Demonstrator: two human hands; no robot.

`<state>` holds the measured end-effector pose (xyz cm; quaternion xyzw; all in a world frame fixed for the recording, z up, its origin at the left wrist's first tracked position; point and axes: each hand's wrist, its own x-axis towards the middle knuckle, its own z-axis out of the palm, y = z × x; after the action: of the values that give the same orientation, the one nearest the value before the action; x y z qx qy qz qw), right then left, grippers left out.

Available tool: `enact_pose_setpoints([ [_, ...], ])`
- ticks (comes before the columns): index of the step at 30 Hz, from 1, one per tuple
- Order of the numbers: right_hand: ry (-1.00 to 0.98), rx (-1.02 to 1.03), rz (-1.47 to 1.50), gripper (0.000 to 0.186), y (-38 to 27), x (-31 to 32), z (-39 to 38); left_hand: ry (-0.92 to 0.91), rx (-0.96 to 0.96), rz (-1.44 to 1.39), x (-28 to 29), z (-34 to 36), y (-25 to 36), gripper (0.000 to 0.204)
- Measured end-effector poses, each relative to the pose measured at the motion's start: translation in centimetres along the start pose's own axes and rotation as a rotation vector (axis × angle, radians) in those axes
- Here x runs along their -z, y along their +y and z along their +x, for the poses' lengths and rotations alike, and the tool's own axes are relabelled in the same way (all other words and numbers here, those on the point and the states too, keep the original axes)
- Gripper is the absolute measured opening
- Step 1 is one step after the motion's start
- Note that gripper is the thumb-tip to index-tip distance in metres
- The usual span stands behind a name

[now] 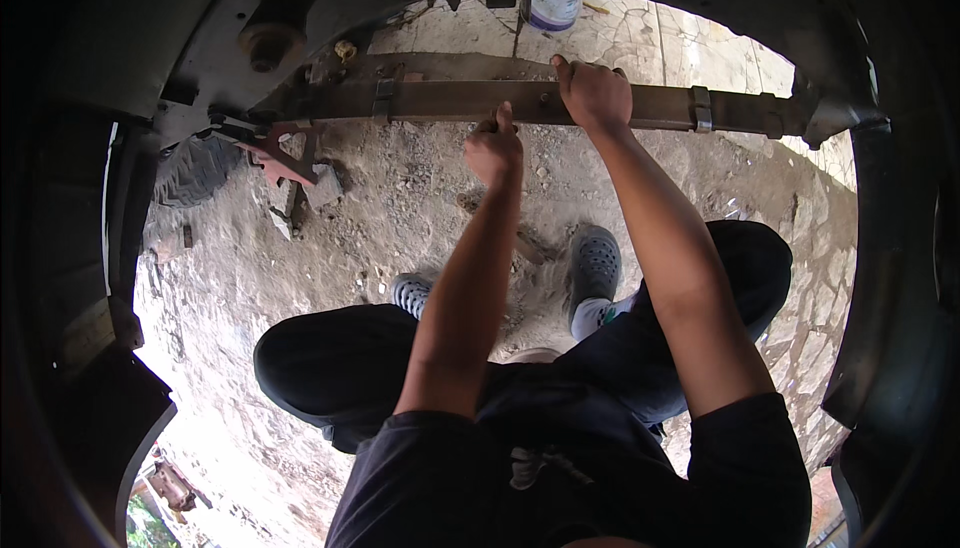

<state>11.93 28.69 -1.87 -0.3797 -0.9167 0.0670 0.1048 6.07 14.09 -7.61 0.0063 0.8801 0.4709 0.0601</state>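
Observation:
A long rusty metal beam [440, 102] runs crosswise near the top of the head view, with metal clamps [703, 111] around it toward both ends and a small bolt [545, 99] at its middle. My right hand [597, 98] grips the beam right of centre, thumb up over it. My left hand [494, 148] is closed at the beam's lower edge, left of the right hand, its thumb pointing up; whatever its fingers hold is hidden.
Dark metal bodywork [855, 268] arches around me. At left are a red metal stand [285, 156] on broken blocks and a tyre [195, 173]. A white-and-blue can [550, 11] stands beyond the beam. My sandalled feet [593, 268] rest on dusty, stony ground [380, 208].

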Motion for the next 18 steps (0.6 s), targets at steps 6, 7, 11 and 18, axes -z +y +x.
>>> enact_pose_setpoints([
  [6,0.07,0.045,0.044,0.06,0.2,0.3,0.0,0.047,0.096,0.017,5.1,6.6,-2.2,0.05],
  [7,0.082,0.043,0.055,0.06,0.2,0.2,-0.1,0.069,0.095,0.012,4.8,6.1,-2.1,0.049],
  [11,0.08,0.047,0.003,0.061,0.0,0.0,-0.1,0.048,0.133,-0.081,1.6,1.5,0.2,0.049],
  [18,0.057,0.03,0.004,0.06,0.2,0.1,0.1,0.041,0.129,-0.067,1.1,1.2,0.4,0.051],
])
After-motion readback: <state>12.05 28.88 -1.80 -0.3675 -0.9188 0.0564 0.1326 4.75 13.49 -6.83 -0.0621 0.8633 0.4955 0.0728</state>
